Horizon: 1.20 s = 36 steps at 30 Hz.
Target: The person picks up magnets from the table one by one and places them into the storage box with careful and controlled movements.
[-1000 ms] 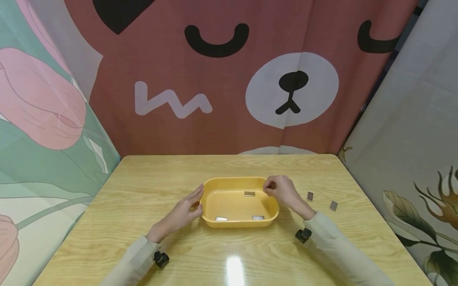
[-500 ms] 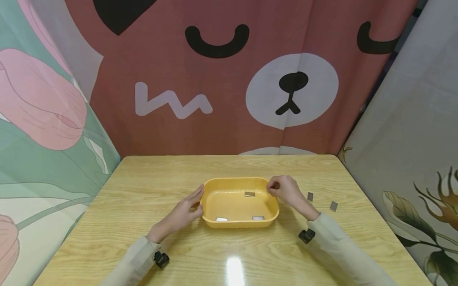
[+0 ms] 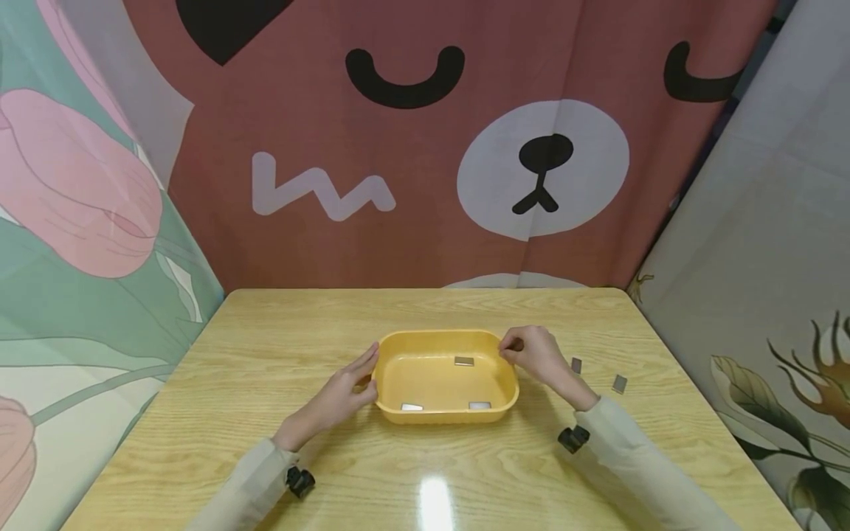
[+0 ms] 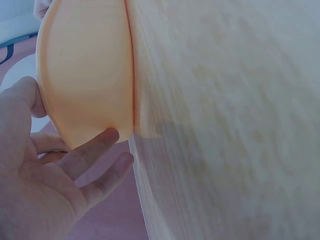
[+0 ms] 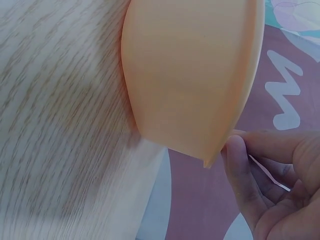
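Where the yellow tray [image 3: 438, 385] lies: between my left hand [image 3: 340, 398] and right hand [image 3: 538, 358]
Left: gripping its left end
Right: pinching its far right rim
Slabs [image 3: 479, 405]: 3 inside, 2 outside

Curtained booth, by the printed cloth hangings [image 3: 319, 251] around a wood-grain table [image 3: 279, 332].

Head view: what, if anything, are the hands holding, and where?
Left hand holds the yellow tray by its left end; right hand seemingly pinches its rim's far right corner.
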Available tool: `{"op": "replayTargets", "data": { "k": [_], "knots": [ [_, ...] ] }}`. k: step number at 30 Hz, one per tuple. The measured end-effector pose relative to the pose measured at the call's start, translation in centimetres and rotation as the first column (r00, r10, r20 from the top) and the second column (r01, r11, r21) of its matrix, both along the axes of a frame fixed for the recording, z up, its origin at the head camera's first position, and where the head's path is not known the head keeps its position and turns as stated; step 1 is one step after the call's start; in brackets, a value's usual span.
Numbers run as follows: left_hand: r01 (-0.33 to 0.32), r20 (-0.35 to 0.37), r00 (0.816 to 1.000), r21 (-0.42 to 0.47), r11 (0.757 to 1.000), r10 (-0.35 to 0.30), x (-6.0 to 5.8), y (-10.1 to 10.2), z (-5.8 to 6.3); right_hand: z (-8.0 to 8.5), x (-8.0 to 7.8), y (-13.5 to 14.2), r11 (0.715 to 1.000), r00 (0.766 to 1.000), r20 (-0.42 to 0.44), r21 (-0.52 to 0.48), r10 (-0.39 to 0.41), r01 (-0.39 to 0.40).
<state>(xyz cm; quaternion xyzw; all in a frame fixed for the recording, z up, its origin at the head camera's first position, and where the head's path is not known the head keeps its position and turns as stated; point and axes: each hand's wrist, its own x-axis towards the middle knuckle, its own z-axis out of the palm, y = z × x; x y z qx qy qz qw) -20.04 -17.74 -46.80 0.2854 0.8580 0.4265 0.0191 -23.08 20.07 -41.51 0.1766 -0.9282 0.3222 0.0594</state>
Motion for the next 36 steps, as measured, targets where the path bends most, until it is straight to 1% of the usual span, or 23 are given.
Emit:
{"op": "replayTargets", "data": {
  "k": [5, 13, 22, 27, 32, 36],
  "knots": [
    [-0.001, 0.003, 1.0, -0.002, 1.0, 0.001, -0.1, 0.0, 0.0, 0.1, 0.1, 0.2, 1.0, 1.0, 0.011, -0.011, -0.012, 0.012],
    [0.001, -0.007, 1.0, 0.001, 1.0, -0.001, 0.0, 0.0, 0.0, 0.1, 0.2, 0.6, 1.0, 1.0, 0.013, -0.031, -0.001, 0.002],
    [0.004, -0.015, 1.0, 0.006, 1.0, -0.004, 0.0, 0.0, -0.1, -0.2, 0.2, 1.1, 1.0, 1.0, -0.005, -0.003, -0.02, 0.02],
    [0.002, -0.006, 1.0, 0.005, 1.0, -0.002, 0.0, 0.0, 0.0, -0.4, 0.2, 1.5, 1.0, 1.0, -0.016, -0.006, -0.016, 0.016],
    [-0.008, -0.006, 1.0, 0.007, 1.0, 0.008, 0.1, 0.0, 0.0, -0.6, 0.1, 2.0, 1.0, 1.0, 0.0, -0.008, -0.03, 0.03],
    [-0.006, -0.001, 1.0, 0.009, 1.0, 0.006, 0.1, 0.0, 0.1, -0.6, 0.1, 2.3, 1.0, 1.0, -0.012, -0.007, -0.025, 0.025]
  ]
}}
